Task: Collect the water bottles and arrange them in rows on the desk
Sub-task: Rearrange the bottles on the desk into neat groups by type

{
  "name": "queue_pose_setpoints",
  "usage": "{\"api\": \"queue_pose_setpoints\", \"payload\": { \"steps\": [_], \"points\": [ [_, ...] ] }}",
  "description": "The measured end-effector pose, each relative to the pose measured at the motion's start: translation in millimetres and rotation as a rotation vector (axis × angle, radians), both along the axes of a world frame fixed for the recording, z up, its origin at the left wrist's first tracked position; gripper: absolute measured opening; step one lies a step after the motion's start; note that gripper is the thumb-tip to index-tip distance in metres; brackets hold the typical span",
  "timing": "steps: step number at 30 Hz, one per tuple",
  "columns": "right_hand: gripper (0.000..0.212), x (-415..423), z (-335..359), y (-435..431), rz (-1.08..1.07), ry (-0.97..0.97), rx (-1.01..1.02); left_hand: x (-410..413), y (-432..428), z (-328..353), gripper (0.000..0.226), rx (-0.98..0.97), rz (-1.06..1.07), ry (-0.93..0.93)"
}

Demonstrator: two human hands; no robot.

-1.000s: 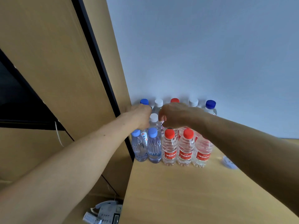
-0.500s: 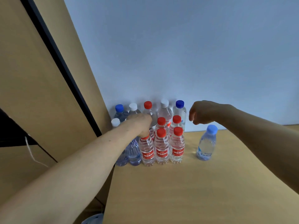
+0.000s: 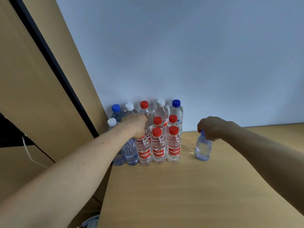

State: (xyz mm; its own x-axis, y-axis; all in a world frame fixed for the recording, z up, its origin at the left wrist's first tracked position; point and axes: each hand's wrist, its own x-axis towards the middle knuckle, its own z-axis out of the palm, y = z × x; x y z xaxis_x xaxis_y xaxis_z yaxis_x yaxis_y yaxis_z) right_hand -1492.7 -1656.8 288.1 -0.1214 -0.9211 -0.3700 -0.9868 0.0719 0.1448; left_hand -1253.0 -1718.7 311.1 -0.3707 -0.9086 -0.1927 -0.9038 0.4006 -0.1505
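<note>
The group of bottles (image 3: 173, 145) stands upright in close rows on the desk (image 3: 197, 186). Caps of red, white and blue are visible in the group. The left hand (image 3: 135, 125) reaches over the front row of the group, and its fingers are curled down around the top of a red-label bottle (image 3: 144, 150). This is the leftmost of the three red-label bottles in front, and its cap is almost hidden under the hand. To the right of the group, apart from it, a single bottle (image 3: 203, 148) stands upright on the same desk. The right hand (image 3: 212, 127) grips this one at the neck with bent fingers, covering the cap. Just behind the group is a pale wall (image 3: 181, 55), and to the left of the group a wooden panel (image 3: 32, 79)
</note>
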Motion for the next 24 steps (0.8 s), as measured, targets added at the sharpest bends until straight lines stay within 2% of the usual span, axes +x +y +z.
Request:
{"api": "queue_pose_setpoints", "payload": {
  "steps": [5,14,18,24],
  "points": [
    [0.039,8.6,4.5,3.2,0.068,0.0,0.042,14.0,5.2,2.6,0.029,0.03,0.073,0.098],
    [0.047,73.4,12.1,20.5,0.248,-0.301,0.185,29.8,27.9,4.4,0.026,0.166,0.175,0.286],
    [0.043,111.3,11.2,17.6,0.387,-0.314,0.081,47.9,34.6,7.9,0.028,0.203,0.234,0.281],
    [0.035,156.4,12.4,8.0,0.471,-0.349,-0.074,86.4,42.7,-1.7,0.014,0.227,0.32,0.241]
  ]
}}
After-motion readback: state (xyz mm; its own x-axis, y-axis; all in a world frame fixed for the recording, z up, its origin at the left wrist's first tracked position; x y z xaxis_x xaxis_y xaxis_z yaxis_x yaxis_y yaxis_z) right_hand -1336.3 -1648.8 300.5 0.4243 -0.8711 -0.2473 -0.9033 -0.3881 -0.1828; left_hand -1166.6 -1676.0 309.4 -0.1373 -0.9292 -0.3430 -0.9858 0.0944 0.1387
